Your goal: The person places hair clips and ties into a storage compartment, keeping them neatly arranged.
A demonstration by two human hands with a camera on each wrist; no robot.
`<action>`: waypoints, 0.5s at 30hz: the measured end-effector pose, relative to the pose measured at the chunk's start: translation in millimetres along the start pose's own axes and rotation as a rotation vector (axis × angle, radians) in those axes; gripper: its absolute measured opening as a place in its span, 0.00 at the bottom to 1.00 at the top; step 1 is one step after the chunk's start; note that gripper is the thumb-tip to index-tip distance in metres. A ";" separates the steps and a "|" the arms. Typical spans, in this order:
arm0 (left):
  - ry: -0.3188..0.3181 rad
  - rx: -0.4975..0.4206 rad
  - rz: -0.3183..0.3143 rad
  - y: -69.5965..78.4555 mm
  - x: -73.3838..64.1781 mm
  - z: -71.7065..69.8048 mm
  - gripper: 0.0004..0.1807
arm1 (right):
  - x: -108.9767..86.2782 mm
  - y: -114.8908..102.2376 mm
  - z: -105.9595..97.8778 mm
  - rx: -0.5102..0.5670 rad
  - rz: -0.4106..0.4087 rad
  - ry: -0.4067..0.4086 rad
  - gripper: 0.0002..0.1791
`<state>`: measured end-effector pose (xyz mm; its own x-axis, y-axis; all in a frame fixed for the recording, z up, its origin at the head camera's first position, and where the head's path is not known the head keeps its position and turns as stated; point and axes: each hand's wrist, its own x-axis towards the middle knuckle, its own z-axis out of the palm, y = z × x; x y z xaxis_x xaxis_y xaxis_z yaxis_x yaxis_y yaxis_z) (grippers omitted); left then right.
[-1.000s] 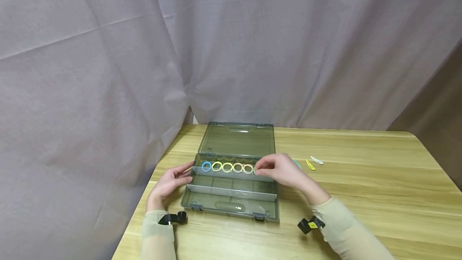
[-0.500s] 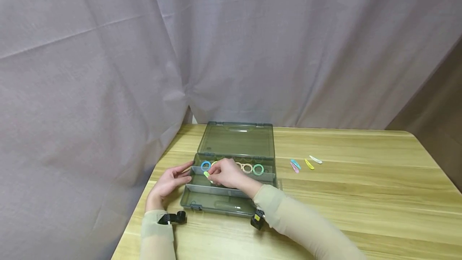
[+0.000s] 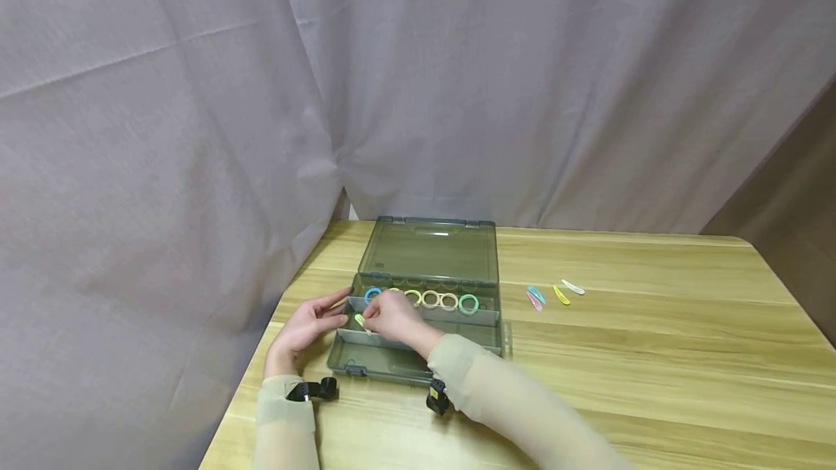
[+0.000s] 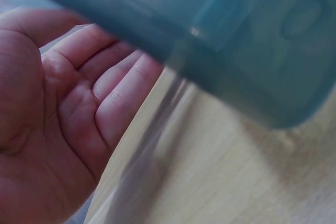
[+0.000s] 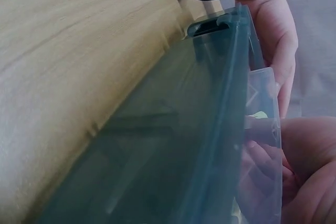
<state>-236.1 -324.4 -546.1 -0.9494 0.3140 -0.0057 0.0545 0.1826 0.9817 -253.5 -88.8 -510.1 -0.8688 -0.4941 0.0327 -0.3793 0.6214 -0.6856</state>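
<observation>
A transparent dark-green divided box (image 3: 418, 377) stands on the table with its lid (image 3: 427, 249) laid back. My left hand (image 3: 307, 328) rests against the box's left side, fingers fairly straight, its thumb near the rim. In the middle compartment, at its left end, my right hand (image 3: 395, 318) pinches a yellow-green snap hair clip (image 3: 359, 320); part of it is hidden by the fingertips. Several ring-shaped hair ties, among them a blue one (image 3: 371, 294) and a green one (image 3: 468, 304), are lined up in the rear compartment. The right hand partly covers the left ones.
On the table right of the box lie more hair clips: blue (image 3: 536, 294), pink (image 3: 534, 302), yellow (image 3: 561, 295) and white (image 3: 573, 286). Pale dividers (image 3: 483, 316) split the box lengthwise. A grey curtain (image 3: 457, 93) hangs behind the table.
My right hand has moved left from the rear compartment's right end, where the green hair tie now shows, to the middle compartment's left end with the yellow-green clip. The left hand stays.
</observation>
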 end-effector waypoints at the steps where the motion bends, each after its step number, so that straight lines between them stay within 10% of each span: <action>1: 0.001 -0.001 -0.001 0.2 0.0 0.0 0.35 | 0.2 0.0 0.9 -0.005 0.003 0.003 0.03; 15: 0.004 -0.007 -0.010 0.2 -0.4 -0.9 0.36 | -1.3 -1.0 3.7 -0.059 -0.011 0.033 0.02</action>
<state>-235.9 -325.3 -545.8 -0.9512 0.3083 -0.0150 0.0425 0.1790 0.9829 -250.8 -91.0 -512.1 -0.8739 -0.4818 0.0645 -0.4064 0.6512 -0.6409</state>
